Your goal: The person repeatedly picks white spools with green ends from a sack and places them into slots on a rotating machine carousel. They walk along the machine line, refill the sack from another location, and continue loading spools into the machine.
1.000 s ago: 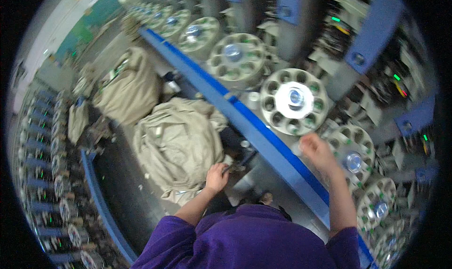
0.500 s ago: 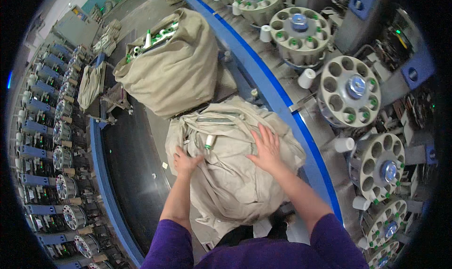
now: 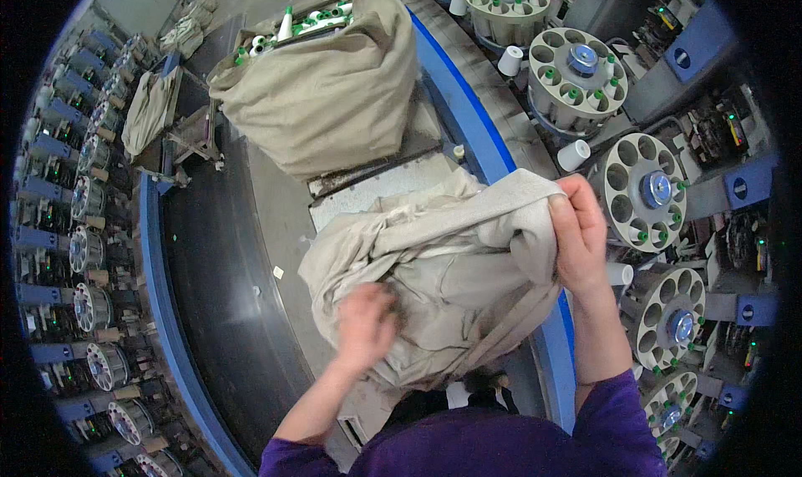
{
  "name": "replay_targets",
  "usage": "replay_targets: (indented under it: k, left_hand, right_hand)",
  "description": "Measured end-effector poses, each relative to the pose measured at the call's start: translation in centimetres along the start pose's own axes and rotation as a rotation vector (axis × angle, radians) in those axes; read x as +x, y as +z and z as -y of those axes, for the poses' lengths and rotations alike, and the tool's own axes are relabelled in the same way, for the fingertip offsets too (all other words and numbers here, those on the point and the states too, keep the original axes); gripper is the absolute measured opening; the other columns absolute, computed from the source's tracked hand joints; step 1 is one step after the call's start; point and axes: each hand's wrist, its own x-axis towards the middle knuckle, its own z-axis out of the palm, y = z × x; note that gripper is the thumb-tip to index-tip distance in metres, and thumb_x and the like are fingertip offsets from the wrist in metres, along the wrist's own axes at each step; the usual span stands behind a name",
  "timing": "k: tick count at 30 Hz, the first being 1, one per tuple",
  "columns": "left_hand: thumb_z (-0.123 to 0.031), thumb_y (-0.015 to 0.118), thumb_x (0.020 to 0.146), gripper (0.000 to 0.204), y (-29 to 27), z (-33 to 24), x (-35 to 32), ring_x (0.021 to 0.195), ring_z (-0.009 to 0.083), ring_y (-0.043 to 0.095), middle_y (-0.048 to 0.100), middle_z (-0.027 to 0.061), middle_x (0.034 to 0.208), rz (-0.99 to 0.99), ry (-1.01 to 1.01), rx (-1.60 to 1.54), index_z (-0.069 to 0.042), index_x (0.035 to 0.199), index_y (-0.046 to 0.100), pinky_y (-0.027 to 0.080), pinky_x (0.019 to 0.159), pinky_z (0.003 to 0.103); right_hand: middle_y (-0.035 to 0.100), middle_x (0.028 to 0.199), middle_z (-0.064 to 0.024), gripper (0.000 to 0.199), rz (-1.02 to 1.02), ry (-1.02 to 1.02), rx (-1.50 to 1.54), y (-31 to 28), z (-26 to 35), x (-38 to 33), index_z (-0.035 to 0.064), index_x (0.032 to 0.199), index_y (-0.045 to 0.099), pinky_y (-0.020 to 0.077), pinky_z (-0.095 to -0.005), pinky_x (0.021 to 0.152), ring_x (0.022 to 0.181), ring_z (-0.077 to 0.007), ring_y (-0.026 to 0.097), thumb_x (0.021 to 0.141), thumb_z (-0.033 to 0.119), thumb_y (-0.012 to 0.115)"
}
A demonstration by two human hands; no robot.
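Observation:
A large beige cloth sack (image 3: 468,285) bulges in front of me, its fabric loose and folded over the top. My right hand (image 3: 580,235) pinches the sack's edge at the right and holds it raised. Over the near left part of the cloth is my left hand (image 3: 368,322); motion smears its fingers, so their grip is unclear. Beyond stands a second beige sack (image 3: 334,109) full of white bobbins with green tips (image 3: 286,24). What lies inside the nearer sack is hidden by its folds.
At the right, a blue rail (image 3: 480,114) runs past round bobbin magazines (image 3: 642,191) and white cones (image 3: 574,154). More machines line the left side, behind a dark belt-like strip (image 3: 225,310) with a blue border. A cart (image 3: 200,139) with cloth on it stands far left.
My right hand has moved right and up, taking hold of the sack's edge and lifting it. The left hand has shifted right and nearer. A bobbin seen on the cloth no longer shows.

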Motion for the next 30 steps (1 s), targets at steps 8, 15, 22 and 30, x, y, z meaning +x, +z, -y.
replay_targets:
  k: [8,15,22,30]
  left_hand:
    - [-0.011,0.051,0.077,0.016,3.9,6.8,13.2,0.078,0.0409,0.057,0.059,0.0246,0.081,0.078,-0.327,-0.016,0.002,0.083,0.058,0.046,0.071,0.048]
    - [-0.019,0.053,0.081,0.021,13.8,4.2,17.1,0.086,0.0398,0.059,0.061,0.023,0.095,0.478,-0.172,-0.021,-0.007,0.093,0.065,0.048,0.078,0.047]
    - [-0.029,0.05,0.086,0.043,18.8,3.6,20.1,0.112,0.0312,0.052,0.054,0.0169,0.122,0.775,-0.22,0.084,-0.009,0.125,0.05,0.042,0.094,0.042]
    - [-0.02,0.065,0.07,0.031,15.3,0.8,14.6,0.098,0.0242,0.055,0.061,0.0042,0.099,0.722,0.208,0.206,-0.014,0.099,0.057,0.039,0.086,0.043]
  right_hand:
    - [0.054,0.078,0.0021,0.014,-0.144,0.015,-0.264,-1.1,3.7,2.3,0.0032,0.092,0.054,0.0399,-0.0191,0.065,0.07,-0.0047,0.048,0.092,0.017,0.051]
    - [0.059,0.075,-0.005,0.016,-0.308,-0.009,-0.393,0.4,-5.1,1.3,0.0036,0.094,0.054,0.0439,-0.0263,0.063,0.068,-0.0104,0.053,0.092,0.019,0.051]
    - [0.057,0.072,-0.0097,0.02,-0.384,0.079,-0.491,-0.5,-4.2,2.5,0.0029,0.096,0.052,0.0438,-0.0297,0.062,0.066,-0.0164,0.053,0.093,0.022,0.049]
    - [0.059,0.098,-0.0182,0.028,-0.435,0.245,-0.785,-7.2,-13.8,0.5,0.0009,0.107,0.051,0.0453,-0.0382,0.077,0.09,-0.0315,0.057,0.09,0.022,0.053]
